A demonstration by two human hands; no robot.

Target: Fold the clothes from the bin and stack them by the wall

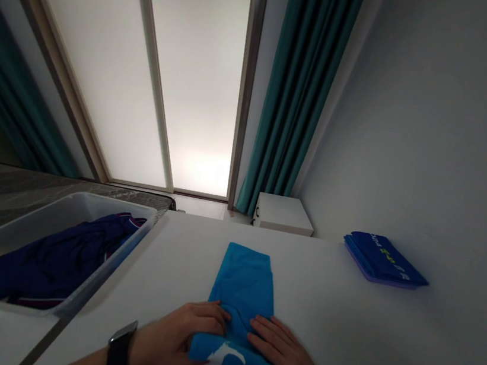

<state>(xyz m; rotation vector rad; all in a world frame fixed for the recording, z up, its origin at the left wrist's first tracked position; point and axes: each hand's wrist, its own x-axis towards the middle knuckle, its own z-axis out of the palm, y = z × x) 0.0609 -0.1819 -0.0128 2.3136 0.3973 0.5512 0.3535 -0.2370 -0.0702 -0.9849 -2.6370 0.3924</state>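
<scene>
A bright blue garment (245, 275), folded into a long narrow strip, lies on the white table (169, 268). Its near end is folded over and shows part of a white print. My left hand (181, 333), with a dark watch on the wrist, grips the left side of that folded end, fingers on top and thumb at the near edge. On the right side, my right hand (279, 352) lies over the cloth with its fingers stretched out across the fold; its thumb is mostly hidden.
A translucent plastic bin (88, 204) at the left holds a dark navy garment (58, 260) with red and white trim. Folded blue clothes (383, 261) are stacked on the table's right side, near the wall. A small white cabinet (284, 212) stands beyond the far edge.
</scene>
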